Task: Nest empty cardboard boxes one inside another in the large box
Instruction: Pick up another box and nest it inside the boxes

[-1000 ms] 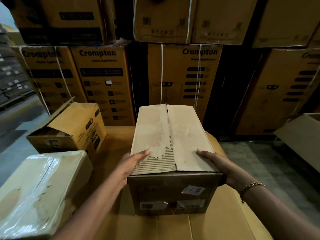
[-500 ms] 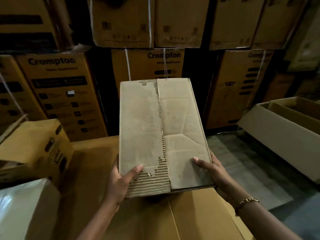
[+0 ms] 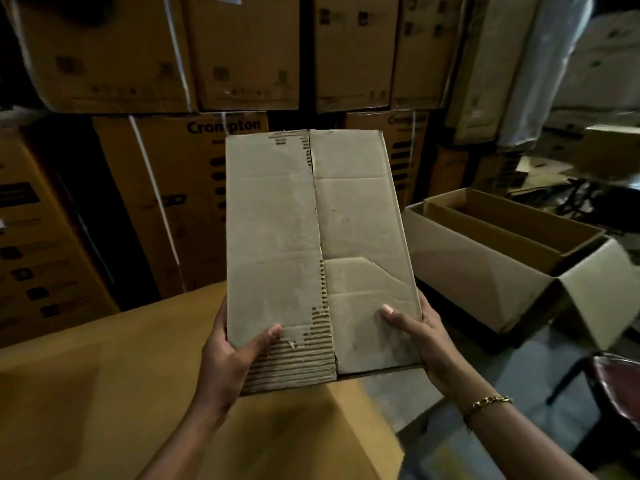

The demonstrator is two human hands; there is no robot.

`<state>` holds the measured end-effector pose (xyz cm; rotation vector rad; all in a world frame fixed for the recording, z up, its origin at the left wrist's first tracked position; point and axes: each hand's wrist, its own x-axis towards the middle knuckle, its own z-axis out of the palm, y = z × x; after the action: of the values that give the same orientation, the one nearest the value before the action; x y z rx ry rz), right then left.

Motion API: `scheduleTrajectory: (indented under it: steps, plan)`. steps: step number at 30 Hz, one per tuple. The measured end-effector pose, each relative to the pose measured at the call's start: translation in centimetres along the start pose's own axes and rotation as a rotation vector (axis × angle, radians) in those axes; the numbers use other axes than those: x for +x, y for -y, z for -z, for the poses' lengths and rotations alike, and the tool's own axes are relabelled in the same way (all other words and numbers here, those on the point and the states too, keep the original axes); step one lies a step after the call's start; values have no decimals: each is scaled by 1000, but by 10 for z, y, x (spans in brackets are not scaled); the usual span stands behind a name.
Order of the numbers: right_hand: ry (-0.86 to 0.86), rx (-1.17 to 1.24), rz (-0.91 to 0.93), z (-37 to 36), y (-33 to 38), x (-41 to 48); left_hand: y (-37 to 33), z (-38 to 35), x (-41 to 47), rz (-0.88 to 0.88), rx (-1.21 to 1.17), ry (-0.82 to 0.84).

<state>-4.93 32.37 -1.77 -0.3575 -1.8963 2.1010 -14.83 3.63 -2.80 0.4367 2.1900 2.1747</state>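
Cardboard box up in both my hands, over the flat carton, large box off to the right

Left hand grips the near left corner, thumb on the torn flap, fingers curled round the edge; right hand grips the near right corner the same way, thumb flat on top. The large box sits open, low on the right and well apart, with a smaller box already inside it. My call: swing right, mind the untaped centre seam since those flaps could spring, match long side to long side of the opening, and lower it level. A tilted entry would likely snag on the inner rim, and whether it fits I can't tell from here
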Motion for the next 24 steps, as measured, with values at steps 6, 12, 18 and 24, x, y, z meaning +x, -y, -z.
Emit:
scheduleTrajectory:
  steps: [6, 12, 18, 24]
  plan:
    - [-52, -15, 73, 124, 38, 6, -17, -131, 12, -33, -47, 61]
    - [-156, -111, 141, 226, 74, 22, -33, -245, 33, -92, -92, 114]
    - [-241, -170, 228, 310, 108, 52, -42, -342, 72, -153, -79, 133]
    - [-291, -212, 288, 387, 139, 107, -51, -441, 131, -224, -147, 146]
